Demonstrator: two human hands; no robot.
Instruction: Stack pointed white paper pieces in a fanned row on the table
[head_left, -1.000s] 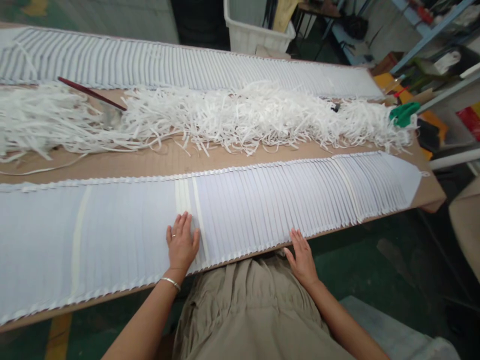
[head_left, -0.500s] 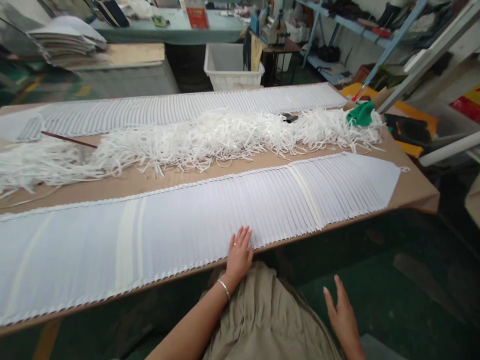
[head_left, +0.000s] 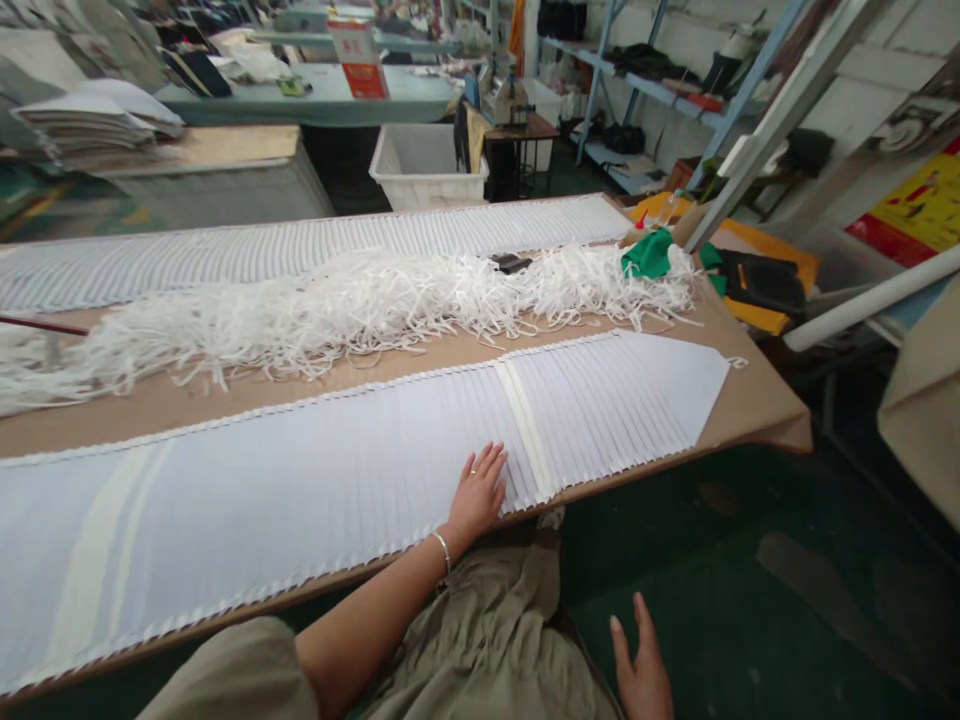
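A long row of overlapping white sheets [head_left: 315, 470], with a few cream strips among them, runs along the near side of the table and ends in a wide plain sheet [head_left: 675, 375] at the right. My left hand [head_left: 478, 492] rests on the near edge of this row, fingers stretched out and together, holding nothing. It lies just left of a cream strip [head_left: 523, 425]. My right hand [head_left: 643, 665] hangs beyond the table edge over the green floor, fingers apart and nothing in it.
Behind the row, a heap of white strips [head_left: 360, 310] lies on the brown table covering [head_left: 750, 420], with a green cloth [head_left: 647, 254] and a dark object [head_left: 511, 263] on it. Farther back is a second row of sheets [head_left: 300, 240]. A white bin [head_left: 429, 178] stands beyond the table.
The view has shifted to the right along the table. My left hand now lies farther right on the row, close to the cream strip. My right hand stays off the table.
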